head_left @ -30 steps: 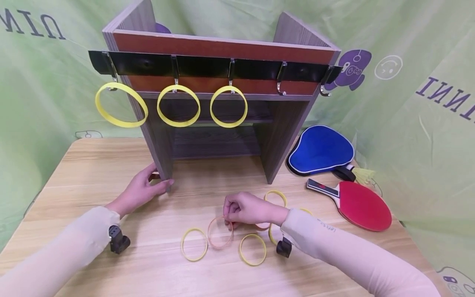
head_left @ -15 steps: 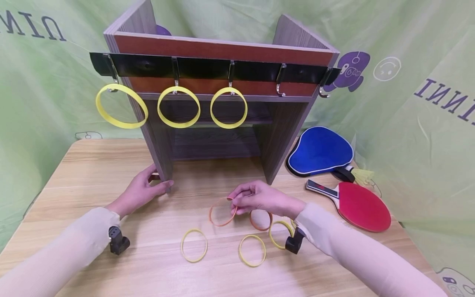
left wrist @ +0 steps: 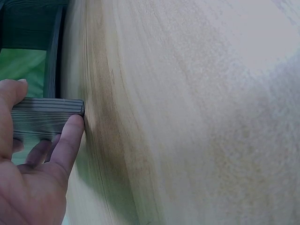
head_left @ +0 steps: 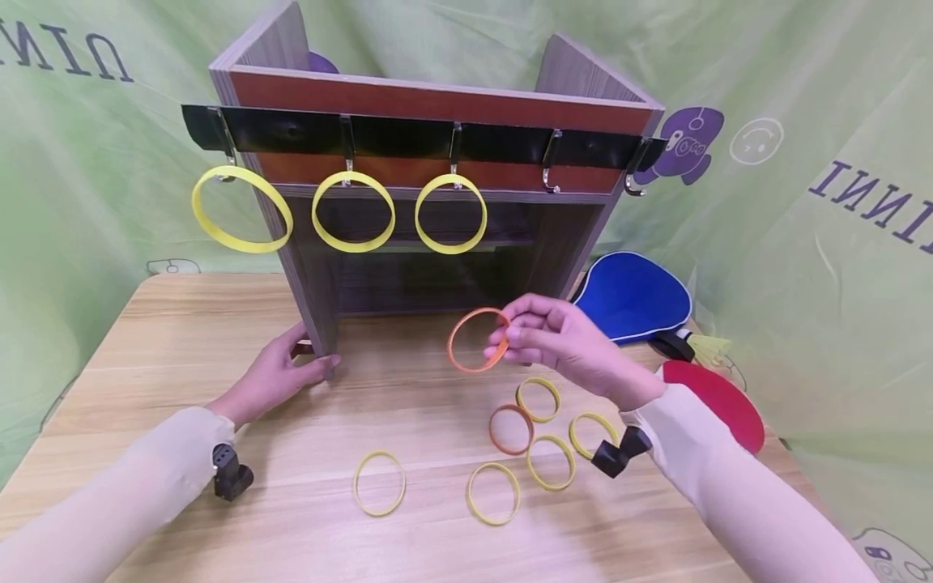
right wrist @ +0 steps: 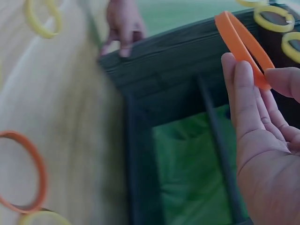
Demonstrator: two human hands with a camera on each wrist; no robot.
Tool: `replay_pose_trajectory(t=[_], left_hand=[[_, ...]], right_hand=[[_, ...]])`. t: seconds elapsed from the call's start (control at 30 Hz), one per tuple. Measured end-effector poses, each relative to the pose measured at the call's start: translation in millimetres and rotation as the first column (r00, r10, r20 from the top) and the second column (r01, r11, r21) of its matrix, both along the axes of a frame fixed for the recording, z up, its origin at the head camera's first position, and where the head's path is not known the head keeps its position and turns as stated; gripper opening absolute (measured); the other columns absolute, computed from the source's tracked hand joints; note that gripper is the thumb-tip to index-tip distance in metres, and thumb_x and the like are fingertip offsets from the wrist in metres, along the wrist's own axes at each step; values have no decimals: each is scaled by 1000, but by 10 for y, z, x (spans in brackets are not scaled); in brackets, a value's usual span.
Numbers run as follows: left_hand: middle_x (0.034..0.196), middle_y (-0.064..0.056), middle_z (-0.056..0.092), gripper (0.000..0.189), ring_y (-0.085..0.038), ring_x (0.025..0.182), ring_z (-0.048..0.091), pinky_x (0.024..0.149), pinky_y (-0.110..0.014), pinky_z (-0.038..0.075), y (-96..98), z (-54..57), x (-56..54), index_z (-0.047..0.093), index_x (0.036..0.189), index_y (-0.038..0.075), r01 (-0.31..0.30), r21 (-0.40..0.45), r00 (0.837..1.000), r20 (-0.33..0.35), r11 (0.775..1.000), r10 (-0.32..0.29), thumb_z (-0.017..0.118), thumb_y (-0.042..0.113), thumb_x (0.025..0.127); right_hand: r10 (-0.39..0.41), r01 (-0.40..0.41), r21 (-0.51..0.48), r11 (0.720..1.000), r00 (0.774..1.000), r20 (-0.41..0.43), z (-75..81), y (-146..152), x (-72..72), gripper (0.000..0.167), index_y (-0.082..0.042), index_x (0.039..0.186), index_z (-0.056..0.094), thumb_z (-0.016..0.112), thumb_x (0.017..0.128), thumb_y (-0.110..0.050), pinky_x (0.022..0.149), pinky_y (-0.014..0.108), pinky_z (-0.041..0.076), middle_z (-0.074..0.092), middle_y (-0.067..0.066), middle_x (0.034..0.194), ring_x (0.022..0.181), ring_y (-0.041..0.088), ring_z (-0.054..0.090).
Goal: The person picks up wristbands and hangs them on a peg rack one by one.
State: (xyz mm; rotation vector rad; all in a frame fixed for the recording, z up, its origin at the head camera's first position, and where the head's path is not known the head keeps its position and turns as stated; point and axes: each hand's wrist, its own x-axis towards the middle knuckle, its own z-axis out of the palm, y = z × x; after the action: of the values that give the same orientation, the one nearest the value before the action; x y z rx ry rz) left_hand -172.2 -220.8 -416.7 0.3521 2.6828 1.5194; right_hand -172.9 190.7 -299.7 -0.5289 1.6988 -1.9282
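Observation:
My right hand (head_left: 568, 344) pinches an orange ring (head_left: 474, 370) between thumb and fingers, above the table in front of the grey wooden shelf (head_left: 437, 93). The right wrist view shows the orange ring (right wrist: 234, 40) held tilted at the fingertips. My left hand (head_left: 273, 376) grips the lower front of the shelf's left panel; in the left wrist view, thumb and fingers lie on opposite sides of that panel (left wrist: 47, 112). Yellow rings (head_left: 355, 247) hang from three hooks of the black hook strip (head_left: 401, 142). Its two right-hand hooks (head_left: 551, 162) carry no ring.
Several yellow rings (head_left: 397, 500) and one more orange ring (head_left: 492, 429) lie on the wooden table (head_left: 291, 526). At the right are a blue paddle case (head_left: 630, 295), a shuttlecock (head_left: 707, 348) and a red table tennis paddle (head_left: 717, 397), partly behind the right forearm.
My right hand has lifted the orange ring off the table and carried it up and to the right towards the shelf. The left hand keeps its grip on the panel.

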Motion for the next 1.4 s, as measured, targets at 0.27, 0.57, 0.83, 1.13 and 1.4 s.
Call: replay_pose_trajectory(t=[0.27,0.57,0.83,1.13,1.4], left_hand=[[133,-24,63,52,-37,116,63,79,-18,54,9,13,1,50,144,2,2,-2,1000,-5,1000,-2,72,17,99],[132,-24,64,53,-38,117,63,79,-18,55,4,3,0,50,145,1,-1,-5,1000,-17,1000,1,72,17,99],[132,-23,64,52,-37,116,63,79,-18,55,5,-10,-6,50,145,2,-8,-10,1000,-11,1000,8,72,17,99],[134,-26,62,51,-39,115,64,79,-17,54,9,-6,-6,51,143,1,-3,1,1000,-7,1000,3,72,16,99],[134,-26,62,52,-39,115,64,79,-18,55,1,-23,-21,51,143,1,-5,-10,1000,-15,1000,5,72,16,99]], right_hand=[[-67,48,-181,982,993,-101,310,139,30,19,-5,116,62,53,104,6,95,30,61,80,9,111,107,24,79],[-198,145,-307,940,969,-147,609,203,62,17,-5,115,62,53,105,5,95,29,60,78,15,120,115,26,76],[-327,261,-364,894,935,-133,684,149,49,16,-8,115,61,55,105,3,95,25,59,77,15,126,116,27,76],[-371,306,-404,862,924,-93,690,67,15,14,-7,116,60,60,103,0,96,24,58,79,12,122,117,24,75],[-351,308,-387,869,935,-45,619,46,-26,19,-5,121,58,61,102,0,97,26,58,79,12,121,115,22,76]])
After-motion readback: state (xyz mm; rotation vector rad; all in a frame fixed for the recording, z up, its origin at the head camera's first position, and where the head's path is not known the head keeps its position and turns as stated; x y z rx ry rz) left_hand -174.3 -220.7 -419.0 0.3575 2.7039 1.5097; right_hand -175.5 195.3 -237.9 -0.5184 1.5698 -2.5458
